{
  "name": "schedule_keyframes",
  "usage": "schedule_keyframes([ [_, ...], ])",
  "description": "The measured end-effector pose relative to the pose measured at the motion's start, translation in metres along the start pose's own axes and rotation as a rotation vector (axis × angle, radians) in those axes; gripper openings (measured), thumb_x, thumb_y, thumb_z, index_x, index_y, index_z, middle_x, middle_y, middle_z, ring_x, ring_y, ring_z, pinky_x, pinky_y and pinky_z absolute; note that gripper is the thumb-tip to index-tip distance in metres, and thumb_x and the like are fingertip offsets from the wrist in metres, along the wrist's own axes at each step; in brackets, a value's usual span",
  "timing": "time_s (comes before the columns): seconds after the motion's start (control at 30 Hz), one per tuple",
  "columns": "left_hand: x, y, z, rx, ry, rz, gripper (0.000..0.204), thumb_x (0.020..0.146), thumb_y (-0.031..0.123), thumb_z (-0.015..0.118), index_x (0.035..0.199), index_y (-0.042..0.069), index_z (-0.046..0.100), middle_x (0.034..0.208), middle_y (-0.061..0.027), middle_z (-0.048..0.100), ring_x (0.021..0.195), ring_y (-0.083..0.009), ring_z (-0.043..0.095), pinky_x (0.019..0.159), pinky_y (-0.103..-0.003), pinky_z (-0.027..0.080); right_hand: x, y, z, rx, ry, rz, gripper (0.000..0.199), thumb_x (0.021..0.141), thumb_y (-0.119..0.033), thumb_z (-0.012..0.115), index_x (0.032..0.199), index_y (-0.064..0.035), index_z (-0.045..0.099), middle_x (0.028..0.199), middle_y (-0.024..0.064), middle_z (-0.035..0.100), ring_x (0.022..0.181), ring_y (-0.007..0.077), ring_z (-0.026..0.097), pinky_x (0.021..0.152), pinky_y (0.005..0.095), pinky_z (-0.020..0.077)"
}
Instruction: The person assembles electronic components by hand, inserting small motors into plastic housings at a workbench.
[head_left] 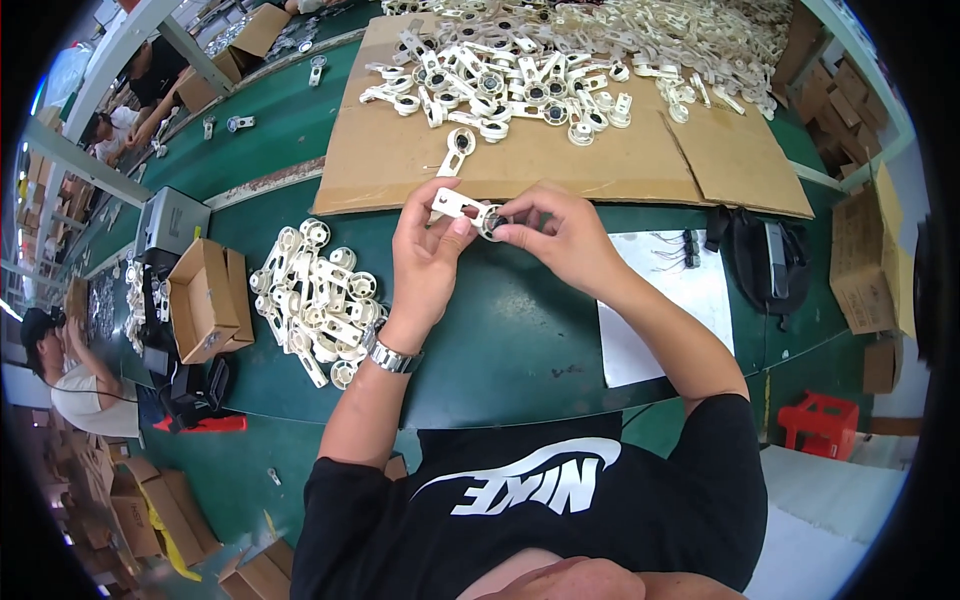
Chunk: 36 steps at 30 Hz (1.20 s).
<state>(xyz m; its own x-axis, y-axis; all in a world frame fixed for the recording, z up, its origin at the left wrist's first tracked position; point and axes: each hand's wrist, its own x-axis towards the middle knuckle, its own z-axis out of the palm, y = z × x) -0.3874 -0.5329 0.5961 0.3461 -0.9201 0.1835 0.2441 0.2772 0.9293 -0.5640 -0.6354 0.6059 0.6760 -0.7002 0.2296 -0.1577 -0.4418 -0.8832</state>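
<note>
- A worker at a green-topped bench (pixel 520 340) holds a white plastic bracket with a ring-shaped end (pixel 463 206) above the bench surface, just in front of a flattened sheet of brown cardboard (pixel 560 160).
- The left hand (pixel 428 252), a metal wristwatch (pixel 392 357) on its wrist, is clamped on the flat tab end of the bracket, thumb on top.
- The right hand (pixel 558 235) is pinched together at the bracket's ring end, fingertips closed on a small dark round insert (pixel 493 221); whether the insert is fully seated cannot be told.
- The step in hand looks like fitting the insert into the ring, roughly midway through one piece of a long run.
- The next move would seem to call for a firm, square press by the right fingertips while the left hand keeps the tab steady, so the insert does not tilt in the ring.
- A heap of white plastic brackets (pixel 318 300) lies on the bench just left of the left forearm, beside an open small brown carton (pixel 205 300).
- A much larger spread of similar white brackets with dark centres (pixel 560 60) covers the far part of the cardboard.
- A white sheet of paper (pixel 665 300) lies to the right, with a black bag (pixel 765 260) beyond it.
- Other people work at neighbouring benches at far left.
</note>
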Motion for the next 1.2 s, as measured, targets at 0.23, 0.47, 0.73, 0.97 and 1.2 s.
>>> schedule_keyframes([
  [0.23, 0.0, -0.005, -0.004, 0.049, -0.109, 0.045, 0.039, 0.102, -0.004, 0.06, 0.139, 0.005, 0.05, 0.123, -0.0078, 0.063, 0.113, -0.0157, 0.065, 0.097, -0.031, 0.054, 0.006, -0.001, -0.008, 0.55, -0.272, 0.341, 0.044, 0.1, -0.008, 0.07, 0.143, -0.0029, 0.06, 0.111, 0.0085, 0.071, 0.083, 0.012, 0.068, 0.064, 0.0254, 0.0545],
  [0.47, 0.0, -0.016, -0.008, 0.092, -0.142, 0.077, 0.037, 0.102, -0.002, 0.064, 0.136, 0.005, 0.05, 0.122, -0.0085, 0.067, 0.111, -0.0147, 0.066, 0.098, -0.032, 0.056, 0.006, 0.001, -0.007, 0.52, -0.223, 0.382, 0.041, 0.102, -0.002, 0.065, 0.143, -0.0015, 0.063, 0.107, 0.0099, 0.073, 0.082, 0.0149, 0.071, 0.07, 0.027, 0.0591],
  [0.73, -0.001, -0.01, -0.007, 0.045, -0.161, 0.02, 0.034, 0.103, 0.001, 0.065, 0.134, 0.006, 0.052, 0.122, -0.0073, 0.067, 0.112, -0.0147, 0.066, 0.097, -0.032, 0.056, 0.004, -0.006, -0.009, 0.656, -0.158, 0.49, 0.038, 0.098, 0.003, 0.066, 0.136, 0.0042, 0.064, 0.104, 0.014, 0.076, 0.084, 0.0184, 0.074, 0.074, 0.0302, 0.0626],
  [0.97, -0.002, -0.008, -0.002, 0.108, -0.186, 0.028, 0.035, 0.104, 0.003, 0.064, 0.136, 0.007, 0.052, 0.123, -0.0069, 0.065, 0.113, -0.0155, 0.066, 0.096, -0.033, 0.057, 0.002, 0.0, 0.004, 0.455, -0.065, 0.487, 0.026, 0.096, -0.006, 0.074, 0.117, 0.0065, 0.068, 0.091, 0.0119, 0.076, 0.071, 0.0153, 0.071, 0.063, 0.0283, 0.0586],
  [1.2, 0.001, -0.005, -0.003, -0.052, -0.056, -0.062, 0.037, 0.104, -0.002, 0.059, 0.139, 0.006, 0.05, 0.124, -0.0077, 0.062, 0.116, -0.0175, 0.066, 0.098, -0.035, 0.06, -0.002, -0.015, 0.007, -0.114, -0.056, 0.09, 0.026, 0.096, -0.015, 0.071, 0.113, 0.0048, 0.069, 0.082, 0.0181, 0.073, 0.063, 0.0232, 0.07, 0.06, 0.0367, 0.0545],
])
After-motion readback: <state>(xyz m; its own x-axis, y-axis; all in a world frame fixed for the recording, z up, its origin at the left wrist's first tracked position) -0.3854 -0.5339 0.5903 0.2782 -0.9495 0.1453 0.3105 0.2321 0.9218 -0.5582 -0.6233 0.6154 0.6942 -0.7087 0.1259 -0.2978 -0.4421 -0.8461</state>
